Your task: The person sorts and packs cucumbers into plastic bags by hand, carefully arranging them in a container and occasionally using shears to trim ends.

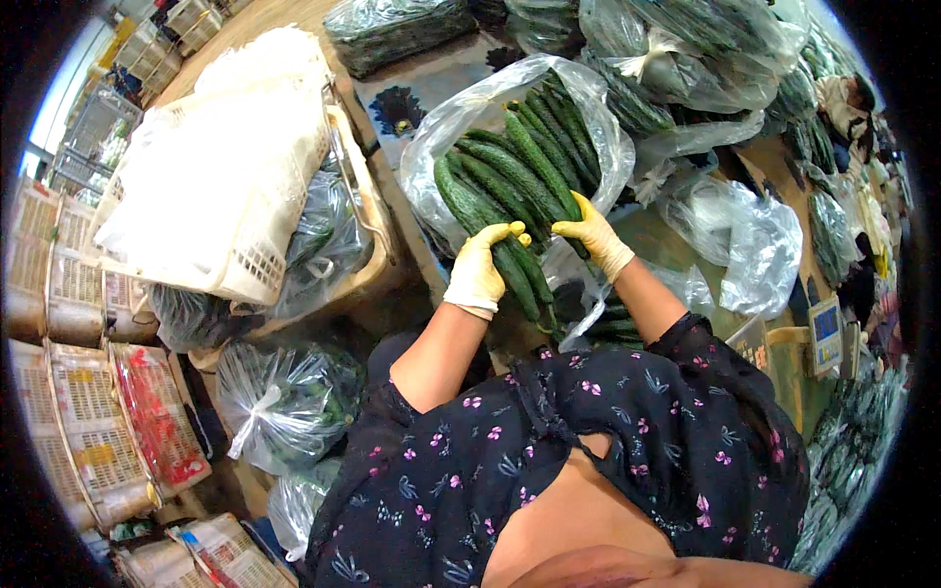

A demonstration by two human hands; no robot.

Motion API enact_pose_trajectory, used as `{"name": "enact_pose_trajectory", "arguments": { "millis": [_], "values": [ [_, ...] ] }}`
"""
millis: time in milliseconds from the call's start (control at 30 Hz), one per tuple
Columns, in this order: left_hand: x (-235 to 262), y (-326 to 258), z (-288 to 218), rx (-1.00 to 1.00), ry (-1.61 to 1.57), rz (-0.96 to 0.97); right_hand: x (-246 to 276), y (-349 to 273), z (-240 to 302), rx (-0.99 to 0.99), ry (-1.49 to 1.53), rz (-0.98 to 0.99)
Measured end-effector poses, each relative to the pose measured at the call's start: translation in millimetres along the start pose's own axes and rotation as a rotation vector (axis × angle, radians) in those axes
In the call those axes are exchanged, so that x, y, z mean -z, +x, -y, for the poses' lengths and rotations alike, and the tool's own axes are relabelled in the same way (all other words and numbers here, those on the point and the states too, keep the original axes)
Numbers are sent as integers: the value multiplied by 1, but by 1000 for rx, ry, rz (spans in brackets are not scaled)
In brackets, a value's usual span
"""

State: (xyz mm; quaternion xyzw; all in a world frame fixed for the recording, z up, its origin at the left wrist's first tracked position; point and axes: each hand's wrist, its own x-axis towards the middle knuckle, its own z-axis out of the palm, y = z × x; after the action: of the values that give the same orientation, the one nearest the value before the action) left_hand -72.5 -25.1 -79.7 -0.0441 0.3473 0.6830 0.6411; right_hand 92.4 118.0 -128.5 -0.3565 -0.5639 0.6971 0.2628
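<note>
Long dark green cucumbers lie side by side in an open clear plastic bag, whose rim is spread wide around them. My left hand, in a pale yellow glove, is closed around the near ends of cucumbers on the left of the bundle. On the right, my gloved right hand grips the near end of another cucumber, thumb and fingers around it. More cucumbers show below my right hand, partly hidden by plastic and my arm.
Left stands a crate under white sheeting, beside a tied bag. Stacked crates line the far left. Filled bags pile up at the back right. Loose plastic and a scale display are at the right.
</note>
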Motion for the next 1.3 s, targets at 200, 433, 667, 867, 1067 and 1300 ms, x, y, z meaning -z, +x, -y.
{"name": "enact_pose_trajectory", "arguments": {
  "millis": [200,433,667,867,1067,1300],
  "values": [
    [5,-2,0,-29,28,-96,-11,9,-3,8,-68,-85],
    [6,4,8,-37,14,-116,-32,39,-1,-62,-335,-177],
    [-1,6,11,-23,18,-110,-64,73,-18,143,-984,98],
    [-2,2,8,-17,15,-120,-51,80,-37,235,-932,-19],
    [5,4,10,-39,1,-110,-17,34,-12,-429,182,68],
    [5,6,9,-56,35,-87,-5,-20,19,-470,509,208]
  ]
}}
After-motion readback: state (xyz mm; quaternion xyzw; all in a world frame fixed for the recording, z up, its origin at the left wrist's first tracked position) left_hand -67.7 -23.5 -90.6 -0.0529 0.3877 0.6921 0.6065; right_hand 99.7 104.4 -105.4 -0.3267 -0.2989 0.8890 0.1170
